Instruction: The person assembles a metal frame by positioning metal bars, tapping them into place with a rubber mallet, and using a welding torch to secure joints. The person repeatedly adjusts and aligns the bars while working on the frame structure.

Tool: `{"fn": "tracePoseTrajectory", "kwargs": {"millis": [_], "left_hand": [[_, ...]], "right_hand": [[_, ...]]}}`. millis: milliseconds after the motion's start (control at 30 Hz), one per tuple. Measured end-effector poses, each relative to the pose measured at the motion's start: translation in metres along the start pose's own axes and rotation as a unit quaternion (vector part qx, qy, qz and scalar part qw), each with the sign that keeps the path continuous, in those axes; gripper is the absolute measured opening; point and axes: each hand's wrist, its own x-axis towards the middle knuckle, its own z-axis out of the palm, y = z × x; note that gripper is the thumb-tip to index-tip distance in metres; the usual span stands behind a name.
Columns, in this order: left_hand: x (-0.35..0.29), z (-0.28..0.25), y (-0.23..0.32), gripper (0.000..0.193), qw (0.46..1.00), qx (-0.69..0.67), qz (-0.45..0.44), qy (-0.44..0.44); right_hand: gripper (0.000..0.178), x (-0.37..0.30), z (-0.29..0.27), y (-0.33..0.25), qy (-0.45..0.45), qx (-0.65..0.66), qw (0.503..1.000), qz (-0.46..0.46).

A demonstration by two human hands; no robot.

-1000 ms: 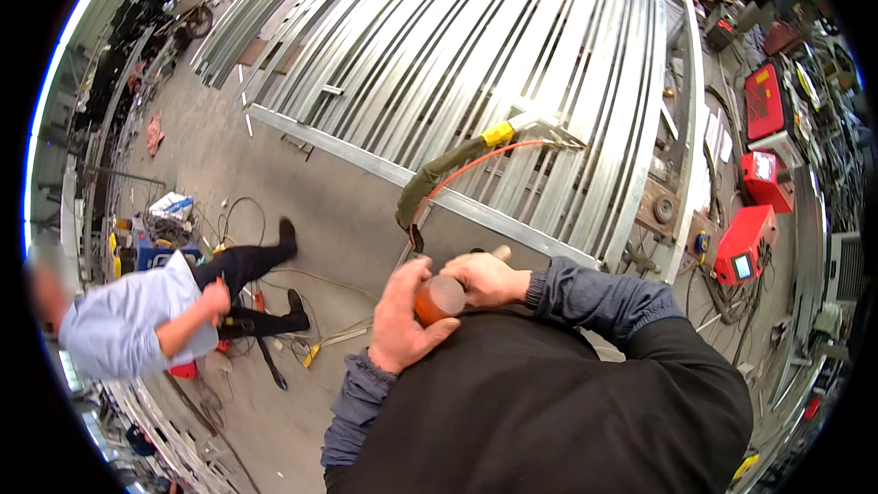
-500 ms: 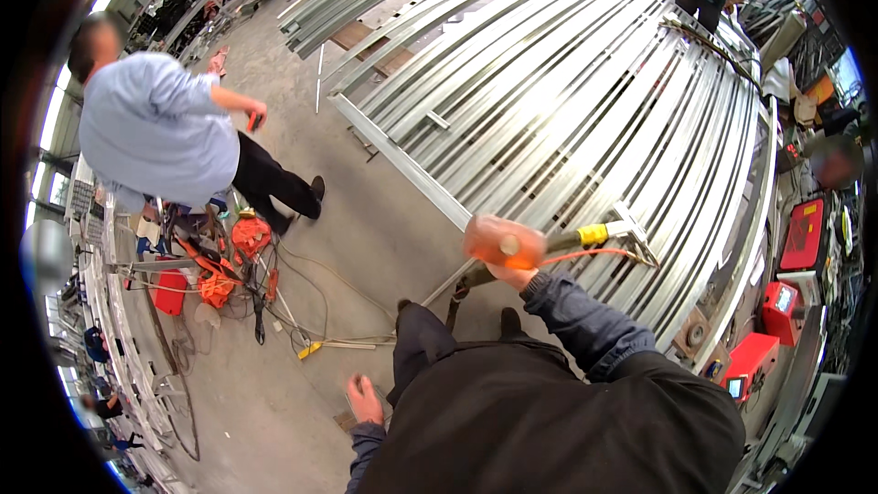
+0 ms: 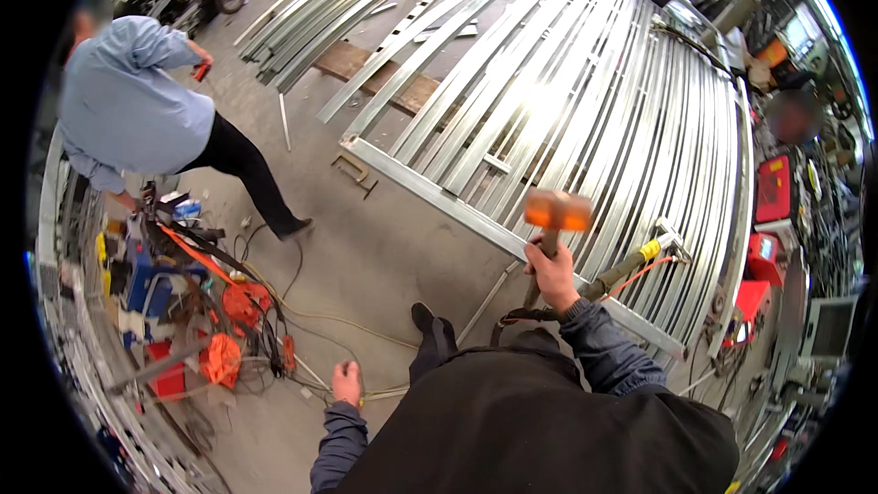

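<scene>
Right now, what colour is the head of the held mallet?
The mallet's head is orange, brownish in places; the head view shows it.

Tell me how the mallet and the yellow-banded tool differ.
The mallet has a blocky orange head; the yellow-banded tool has a silvery metal end. The right hand grips the mallet, while the yellow-banded tool lies over metal bars, unheld. Both are right of the picture's centre.
</scene>
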Motion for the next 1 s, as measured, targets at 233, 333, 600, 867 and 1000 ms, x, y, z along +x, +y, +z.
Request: {"fn": "tracePoseTrajectory", "kwargs": {"millis": [233,333,600,867,1000], "left_hand": [[0.107,-0.072,0.187,0.044,0.992,-0.019,0.096,-0.078],[0.172,-0.03,0.206,0.046,0.97,-0.122,0.141,-0.159],[0.278,0.069,0.391,0.057,0.889,0.042,0.362,-0.277],[0.405,0.128,0.487,0.082,0.805,0.266,0.434,-0.305],[0.45,0.16,0.505,0.09,0.723,0.336,0.49,-0.352]], "right_hand": [[0.021,0.049,0.086,-0.071,0.028,0.001,0.999,0.046],[0.038,0.061,0.104,-0.11,0.008,0.084,0.994,-0.066],[0.032,0.048,0.132,-0.004,0.066,-0.022,0.988,0.139],[0.035,0.138,0.22,0.031,-0.026,0.0,0.961,0.274],[0.046,0.159,0.25,0.098,0.039,-0.185,0.97,0.151]]}}
